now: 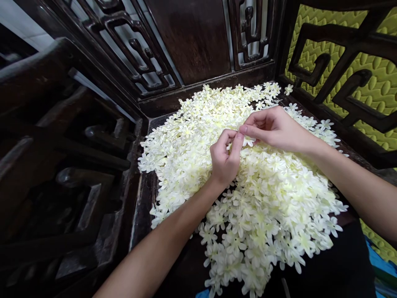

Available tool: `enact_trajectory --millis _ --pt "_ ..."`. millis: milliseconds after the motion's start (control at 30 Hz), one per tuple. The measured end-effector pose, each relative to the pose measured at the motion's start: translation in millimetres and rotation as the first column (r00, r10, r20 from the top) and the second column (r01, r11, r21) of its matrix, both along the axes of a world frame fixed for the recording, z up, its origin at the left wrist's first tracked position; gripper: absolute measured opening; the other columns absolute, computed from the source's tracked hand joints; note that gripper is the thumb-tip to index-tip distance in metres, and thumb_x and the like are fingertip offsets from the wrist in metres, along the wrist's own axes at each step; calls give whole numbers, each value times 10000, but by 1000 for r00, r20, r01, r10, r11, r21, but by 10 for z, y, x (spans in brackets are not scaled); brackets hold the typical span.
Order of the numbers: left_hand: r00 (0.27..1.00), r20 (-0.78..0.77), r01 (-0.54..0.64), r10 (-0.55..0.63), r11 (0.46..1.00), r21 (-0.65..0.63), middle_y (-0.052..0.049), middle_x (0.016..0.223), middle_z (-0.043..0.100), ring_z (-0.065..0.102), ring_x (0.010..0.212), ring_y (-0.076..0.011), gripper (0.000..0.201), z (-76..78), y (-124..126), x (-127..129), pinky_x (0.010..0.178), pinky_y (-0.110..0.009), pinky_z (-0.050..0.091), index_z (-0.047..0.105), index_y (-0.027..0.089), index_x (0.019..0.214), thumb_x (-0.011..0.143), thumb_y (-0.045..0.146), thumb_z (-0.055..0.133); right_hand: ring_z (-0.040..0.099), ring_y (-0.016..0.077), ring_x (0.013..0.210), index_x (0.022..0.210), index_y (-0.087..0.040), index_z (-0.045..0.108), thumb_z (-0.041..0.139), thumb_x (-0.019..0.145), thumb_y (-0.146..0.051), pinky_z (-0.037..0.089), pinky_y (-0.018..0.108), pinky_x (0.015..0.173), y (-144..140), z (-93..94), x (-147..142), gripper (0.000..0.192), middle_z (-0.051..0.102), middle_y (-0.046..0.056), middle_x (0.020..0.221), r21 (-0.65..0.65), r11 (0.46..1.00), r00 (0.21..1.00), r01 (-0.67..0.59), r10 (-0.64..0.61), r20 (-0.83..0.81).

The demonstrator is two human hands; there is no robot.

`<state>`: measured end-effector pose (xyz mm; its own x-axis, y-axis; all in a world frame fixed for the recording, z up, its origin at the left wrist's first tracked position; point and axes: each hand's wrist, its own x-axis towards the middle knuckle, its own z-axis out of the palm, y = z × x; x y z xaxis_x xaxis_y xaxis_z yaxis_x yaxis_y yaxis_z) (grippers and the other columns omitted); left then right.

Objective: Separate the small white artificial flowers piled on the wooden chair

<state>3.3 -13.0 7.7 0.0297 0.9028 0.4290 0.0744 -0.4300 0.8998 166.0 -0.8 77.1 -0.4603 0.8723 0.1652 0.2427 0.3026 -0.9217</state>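
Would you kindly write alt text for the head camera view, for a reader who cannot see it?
Two bare hands, the left hand and the right hand, pinch one small white flower between their fingertips above a large heap of white flowers. The heap lies on a dark wooden seat with a carved backrest.

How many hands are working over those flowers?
2. The left hand and the right hand meet above the heap of small cream-white fabric flowers, together pinching one flower. No other hands show.

Head camera, looking down, close above flowers (248,198)
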Motion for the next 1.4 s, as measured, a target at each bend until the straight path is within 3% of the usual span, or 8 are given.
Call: enact_trajectory --millis 1400 --pt "1000 -21 15 -15 1000 -6 43 623 417 327 549 -76 286 -3 6 -11 526 -255 271 507 189 749 955 381 559 430 58 447 820 -116 708 689 922 -386 302 211 360 -11 9 -12 289 586 6 595 24 999 999 26 -27 39"
